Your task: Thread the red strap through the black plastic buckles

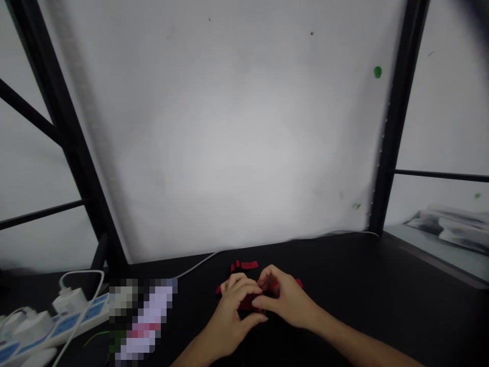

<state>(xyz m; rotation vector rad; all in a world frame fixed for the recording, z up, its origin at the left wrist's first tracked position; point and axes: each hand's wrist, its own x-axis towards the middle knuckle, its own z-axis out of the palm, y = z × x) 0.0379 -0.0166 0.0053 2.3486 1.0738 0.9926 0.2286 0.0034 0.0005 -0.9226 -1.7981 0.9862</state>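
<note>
Low in the middle of the head view, my left hand (pixel 234 315) curls over a red fabric piece (pixel 246 304) on the black table. From the right, my right hand (pixel 284 300) closes on the same piece, its thumb and fingers meeting near my left fingertips. Much of the fabric is hidden under my hands; a red end shows beyond my right knuckles and a dark-red edge left of my left hand. Just behind my hands lies a separate red strap (pixel 248 265) with a black band near its left end.
A white power strip (pixel 82 313) with plugs and cables lies at the left, beside a blurred-out lilac item (pixel 153 311). A thin cable (pixel 198 264) runs along the white back panel (pixel 244 142). Black frame posts (pixel 397 122) stand either side; papers (pixel 451 227) lie at right.
</note>
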